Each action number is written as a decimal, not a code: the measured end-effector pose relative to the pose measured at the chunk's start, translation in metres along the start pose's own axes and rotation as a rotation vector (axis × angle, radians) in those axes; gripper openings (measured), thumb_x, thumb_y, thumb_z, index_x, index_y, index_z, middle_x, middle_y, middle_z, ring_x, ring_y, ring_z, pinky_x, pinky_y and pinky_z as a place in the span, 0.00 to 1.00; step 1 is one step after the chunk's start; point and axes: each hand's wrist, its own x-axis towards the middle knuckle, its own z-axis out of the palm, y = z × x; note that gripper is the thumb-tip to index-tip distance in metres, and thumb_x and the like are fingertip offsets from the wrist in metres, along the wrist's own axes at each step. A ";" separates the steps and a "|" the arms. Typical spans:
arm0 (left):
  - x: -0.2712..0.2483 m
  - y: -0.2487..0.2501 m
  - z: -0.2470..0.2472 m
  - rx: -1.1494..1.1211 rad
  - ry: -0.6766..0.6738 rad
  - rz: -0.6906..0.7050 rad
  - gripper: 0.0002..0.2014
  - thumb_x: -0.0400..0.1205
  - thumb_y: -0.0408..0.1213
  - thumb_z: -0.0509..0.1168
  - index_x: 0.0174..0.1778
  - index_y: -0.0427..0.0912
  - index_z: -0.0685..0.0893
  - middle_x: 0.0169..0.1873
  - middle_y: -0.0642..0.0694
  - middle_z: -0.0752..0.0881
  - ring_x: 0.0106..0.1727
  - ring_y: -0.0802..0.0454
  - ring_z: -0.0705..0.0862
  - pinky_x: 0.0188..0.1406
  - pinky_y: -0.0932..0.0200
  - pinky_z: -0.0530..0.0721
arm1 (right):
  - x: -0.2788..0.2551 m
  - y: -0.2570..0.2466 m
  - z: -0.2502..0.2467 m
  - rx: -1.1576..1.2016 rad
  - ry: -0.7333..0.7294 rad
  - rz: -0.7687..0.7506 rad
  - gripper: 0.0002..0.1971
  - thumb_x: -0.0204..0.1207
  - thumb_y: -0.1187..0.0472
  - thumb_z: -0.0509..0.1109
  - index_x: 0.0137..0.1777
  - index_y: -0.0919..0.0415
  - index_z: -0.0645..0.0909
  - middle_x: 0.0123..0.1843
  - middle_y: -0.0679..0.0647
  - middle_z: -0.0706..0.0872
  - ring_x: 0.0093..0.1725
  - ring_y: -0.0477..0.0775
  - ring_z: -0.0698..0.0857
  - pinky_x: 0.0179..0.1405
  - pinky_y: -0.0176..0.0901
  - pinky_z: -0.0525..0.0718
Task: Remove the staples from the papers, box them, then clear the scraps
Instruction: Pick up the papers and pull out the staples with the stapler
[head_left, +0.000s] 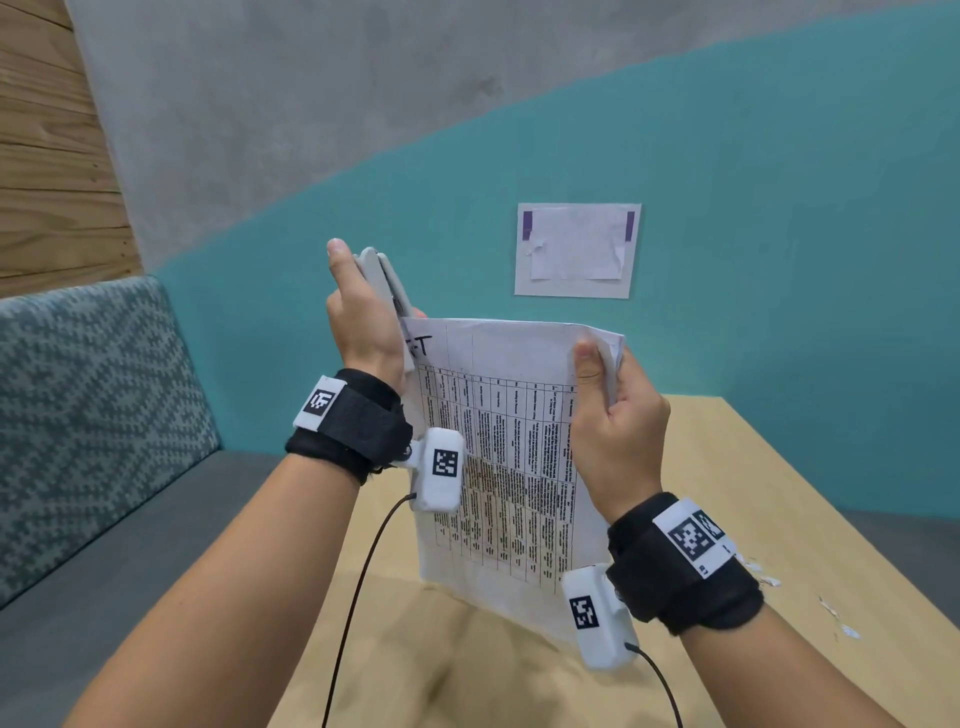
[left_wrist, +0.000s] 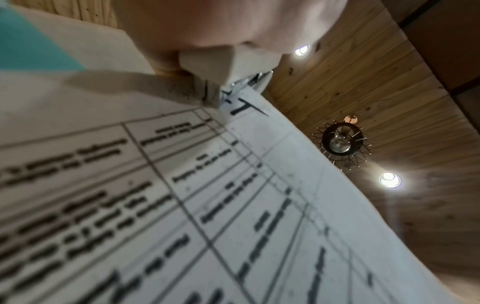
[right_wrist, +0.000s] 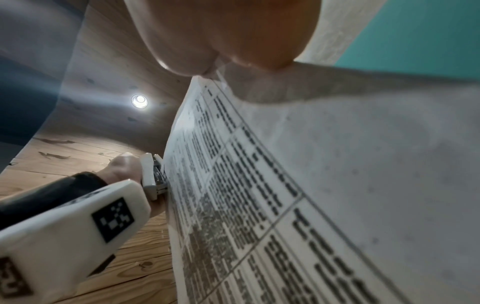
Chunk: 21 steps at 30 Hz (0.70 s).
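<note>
Papers (head_left: 511, 452) and staple remover (head_left: 383, 283) in hand

A café-like lounge: upholstered bench (head_left: 93, 395), wooden table (head_left: 727, 493) (pendant lamp (left_wrist: 341, 142) overhead).

- Left hand (left_wrist: 207, 26) grips a white staple remover (left_wrist: 207, 63), its tip at the corner of the printed papers (left_wrist: 182, 205)
- Wooden ceiling (left_wrist: 376, 72) with a pendant lamp (left_wrist: 340, 142)

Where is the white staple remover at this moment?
In the head view, the white plastic staple remover is gripped in the left hand, at the top left corner of the printed papers.
</note>
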 end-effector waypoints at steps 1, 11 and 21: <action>0.000 -0.001 -0.001 -0.005 0.004 -0.013 0.27 0.85 0.64 0.52 0.31 0.46 0.67 0.27 0.46 0.70 0.17 0.47 0.75 0.21 0.59 0.78 | 0.001 0.000 -0.001 -0.014 -0.009 0.000 0.12 0.87 0.53 0.64 0.52 0.59 0.86 0.32 0.66 0.82 0.28 0.57 0.75 0.29 0.49 0.78; -0.006 -0.011 0.001 0.004 0.012 -0.011 0.27 0.85 0.64 0.53 0.31 0.46 0.67 0.29 0.44 0.69 0.19 0.47 0.74 0.21 0.58 0.78 | -0.001 0.005 -0.004 -0.048 0.000 -0.033 0.07 0.87 0.54 0.64 0.57 0.50 0.84 0.35 0.68 0.85 0.28 0.53 0.76 0.30 0.46 0.79; -0.003 -0.007 0.004 -0.001 0.039 0.084 0.29 0.83 0.67 0.52 0.27 0.48 0.62 0.26 0.45 0.63 0.17 0.48 0.65 0.17 0.62 0.71 | -0.006 0.006 0.000 -0.026 0.022 -0.026 0.10 0.87 0.54 0.64 0.59 0.53 0.85 0.38 0.58 0.89 0.36 0.56 0.84 0.35 0.48 0.86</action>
